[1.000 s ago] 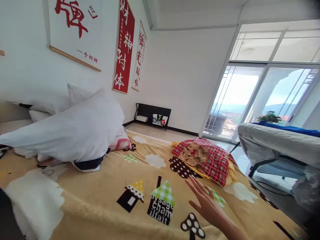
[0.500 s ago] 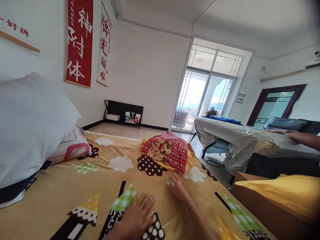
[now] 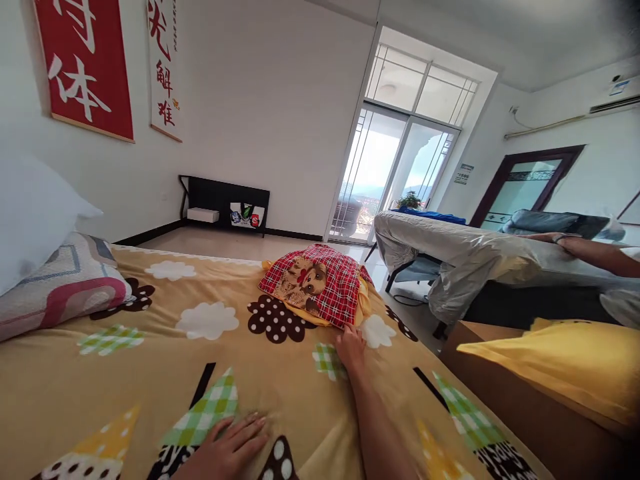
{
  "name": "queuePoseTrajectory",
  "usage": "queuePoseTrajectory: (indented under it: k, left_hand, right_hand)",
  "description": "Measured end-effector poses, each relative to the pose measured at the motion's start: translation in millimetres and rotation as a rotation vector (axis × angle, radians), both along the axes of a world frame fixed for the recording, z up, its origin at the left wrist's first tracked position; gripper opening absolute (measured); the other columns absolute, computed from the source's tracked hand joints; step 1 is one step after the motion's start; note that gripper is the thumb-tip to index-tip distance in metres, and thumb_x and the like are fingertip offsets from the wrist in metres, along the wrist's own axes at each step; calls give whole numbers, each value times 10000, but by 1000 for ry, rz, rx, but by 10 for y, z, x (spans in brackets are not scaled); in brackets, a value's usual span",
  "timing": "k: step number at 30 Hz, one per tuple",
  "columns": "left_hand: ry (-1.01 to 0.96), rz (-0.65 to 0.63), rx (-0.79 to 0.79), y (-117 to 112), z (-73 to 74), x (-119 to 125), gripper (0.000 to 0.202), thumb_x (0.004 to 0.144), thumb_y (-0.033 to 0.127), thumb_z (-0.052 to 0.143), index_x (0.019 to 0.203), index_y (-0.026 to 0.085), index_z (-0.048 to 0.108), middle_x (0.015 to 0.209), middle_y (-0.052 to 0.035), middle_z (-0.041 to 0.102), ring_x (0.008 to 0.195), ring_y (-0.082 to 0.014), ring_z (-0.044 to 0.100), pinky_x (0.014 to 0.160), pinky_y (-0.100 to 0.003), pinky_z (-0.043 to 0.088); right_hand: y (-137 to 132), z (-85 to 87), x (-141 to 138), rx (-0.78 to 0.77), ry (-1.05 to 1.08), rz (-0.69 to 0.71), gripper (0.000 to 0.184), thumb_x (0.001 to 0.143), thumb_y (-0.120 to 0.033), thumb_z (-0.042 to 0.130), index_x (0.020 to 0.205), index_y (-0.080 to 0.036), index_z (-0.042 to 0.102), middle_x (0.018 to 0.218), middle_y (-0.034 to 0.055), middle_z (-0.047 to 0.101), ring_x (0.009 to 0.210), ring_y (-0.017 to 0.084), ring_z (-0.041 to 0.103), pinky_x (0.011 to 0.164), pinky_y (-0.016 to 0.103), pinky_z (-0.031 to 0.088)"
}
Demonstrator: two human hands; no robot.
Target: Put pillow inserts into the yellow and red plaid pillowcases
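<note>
My left hand (image 3: 227,450) lies flat on the yellow patterned blanket (image 3: 165,373) near the bottom edge, fingers stretched out and holding nothing. My right hand (image 3: 350,348) reaches forward along the blanket, its fingers at the near edge of a red checked cloth (image 3: 320,283) with a teddy bear picture, which lies over a yellow cloth. Whether the right fingers grip the cloth is not visible.
A grey and pink cushion (image 3: 60,287) and a white pillow (image 3: 35,213) lie at the left. Right of the bed stand a brown box with a yellow cloth (image 3: 565,363) and a covered table (image 3: 465,253); another person's arm (image 3: 595,253) rests there. Glass doors (image 3: 380,180) are at the back.
The view has swung right and moved forward. My right hand has slid further along the blanket to the edge of the red checked cloth. My left hand has stayed flat on the blanket.
</note>
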State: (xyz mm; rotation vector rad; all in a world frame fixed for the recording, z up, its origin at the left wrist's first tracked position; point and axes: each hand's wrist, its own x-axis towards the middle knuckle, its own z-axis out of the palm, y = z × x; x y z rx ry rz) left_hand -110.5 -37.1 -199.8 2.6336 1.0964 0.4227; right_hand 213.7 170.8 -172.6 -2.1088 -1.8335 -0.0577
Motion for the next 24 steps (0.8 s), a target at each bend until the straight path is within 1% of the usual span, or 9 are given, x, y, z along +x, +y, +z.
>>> queuePoseTrajectory:
  k: [3,5,7,9,13,17,19,21,24]
  left_hand:
    - [2,-16,-4,-38,32,-32,543,934,512,427,1455,374,368,1505,3,381,1365,-270,401,1107,-409,369]
    - [9,-13,9,-59,54,-53,536,940,497,419,1458,372,364,1513,2,365,1371,-270,393,1109,-419,368]
    - [2,5,17,-83,100,-64,518,953,478,400,1459,378,357,1519,8,351,1376,-261,384,1115,-420,363]
    - [7,20,-11,-110,172,-66,509,962,471,385,1462,386,344,1521,14,347,1385,-249,371,1130,-424,344]
    - [34,49,-108,-157,304,-56,509,960,479,390,1455,368,358,1528,0,333,1405,-247,333,1154,-465,283]
    - [-3,44,-94,-166,275,-53,511,963,488,380,1453,344,364,1527,-23,336,1405,-233,334,1164,-460,249]
    - [-9,49,-74,-157,233,-51,507,970,491,357,1453,338,365,1518,-31,355,1397,-234,351,1160,-463,256]
    - [4,62,-75,-147,221,-43,510,968,495,351,1451,333,372,1511,-39,367,1393,-243,358,1154,-474,262]
    - [33,63,-127,-154,306,-25,515,961,492,366,1447,324,389,1518,-44,357,1405,-252,333,1157,-491,248]
  right_hand:
    - [-88,70,-12,-19,33,-19,356,884,-208,454,1193,-158,623,1429,147,455,1268,310,439,1013,452,373]
    - [-168,97,-22,-38,71,-49,315,892,-258,527,1180,-165,617,1427,142,446,1252,303,456,1009,478,392]
    - [-255,110,-35,-47,104,-61,344,906,-329,565,1215,-180,579,1415,119,452,1241,278,470,1012,501,404]
    - [-345,108,-51,-56,122,-23,362,913,-373,572,1226,-192,561,1362,91,498,1208,251,499,1007,505,419]
    - [-572,83,-43,-93,162,118,356,921,-379,564,1221,-187,562,1288,87,549,1135,232,551,965,482,461]
    - [-770,122,64,-116,277,209,361,918,-369,571,1227,-183,555,1276,87,554,1111,227,564,937,466,484]
    - [-788,170,105,-119,367,211,347,915,-367,578,1204,-176,566,1238,81,574,1073,217,582,908,447,502]
    - [-743,229,114,-99,473,175,340,915,-368,578,1193,-172,569,1209,78,587,1034,205,596,877,425,519]
    - [-625,323,66,-19,633,102,352,919,-376,570,1203,-169,560,1188,75,592,998,197,607,841,406,534]
